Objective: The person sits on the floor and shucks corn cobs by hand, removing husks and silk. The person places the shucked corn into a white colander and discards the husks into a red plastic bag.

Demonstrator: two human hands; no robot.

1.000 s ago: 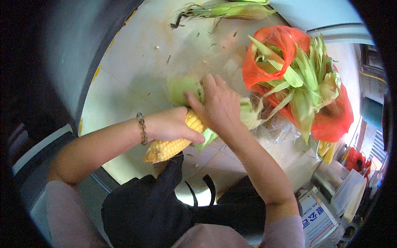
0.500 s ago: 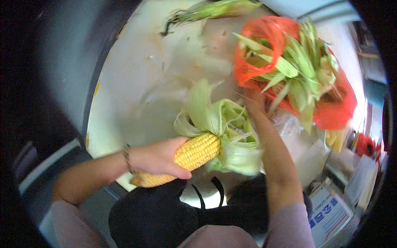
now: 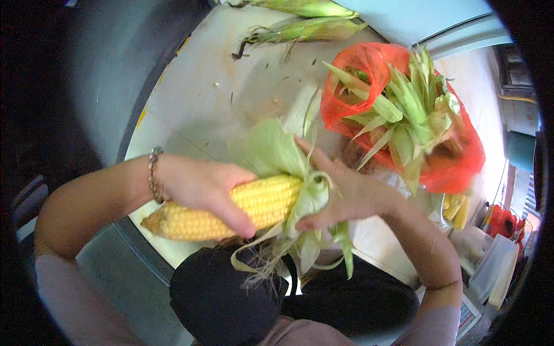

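Note:
A yellow corn cob [image 3: 259, 203] lies crosswise in front of me, its kernels bare. My left hand [image 3: 199, 187], with a bracelet at the wrist, grips the cob around its middle. Pale green husk leaves [image 3: 277, 151] are folded back toward the cob's right end. My right hand [image 3: 346, 193] is closed around those gathered husks and silk at the base of the cob. Loose husk strips and silk hang down below the cob toward my lap.
A red plastic bag [image 3: 369, 66] full of green husks sits at the right on the round pale table [image 3: 202, 104]. Two unhusked ears [image 3: 300, 20] lie at the far edge. Husked cobs [image 3: 456, 209] lie at the right. A black bag [image 3: 231, 300] rests on my lap.
The cob has come nearer and higher. My right hand moved back from the red bag and closed around the peeled-back husks at the cob's end. The left hand kept its grip.

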